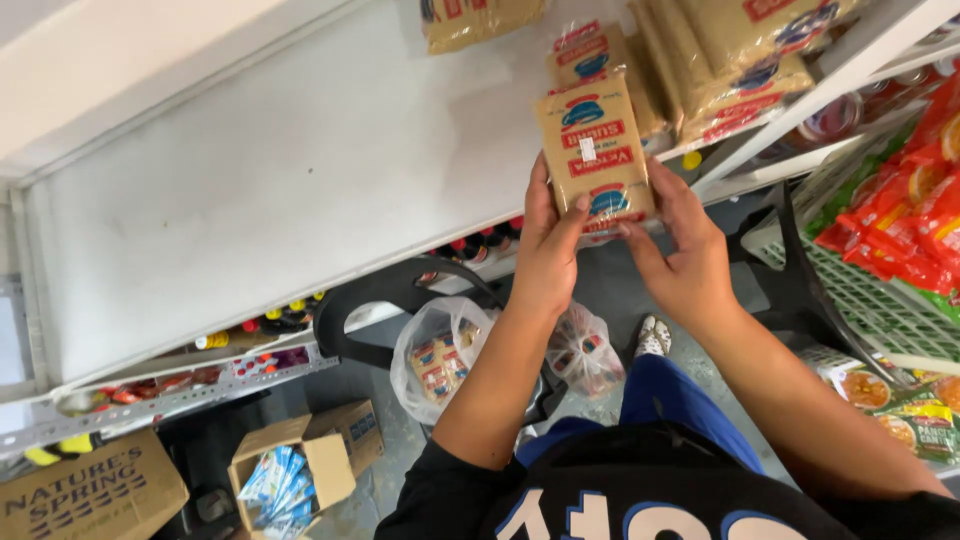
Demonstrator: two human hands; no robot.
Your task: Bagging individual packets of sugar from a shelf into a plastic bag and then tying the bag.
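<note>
Sugar packet point(596, 150), brown, held between my left hand point(548, 250) and right hand point(685, 255), both closed on its lower edge. It sits at the white shelf point(300, 170) front, just beside stacked packets point(740, 50).

Bright, even light falls from overhead; the white shelf point(250, 190) is washed nearly to blankness, with a soft sheen and little surface detail; the floor point(400, 430) under it lies in deep shadow. The wide lens bends the shelf edges into slanting lines towards the corners; the packet point(595, 150) is fairly sharp, while the picture's edges are slightly soft.
</note>
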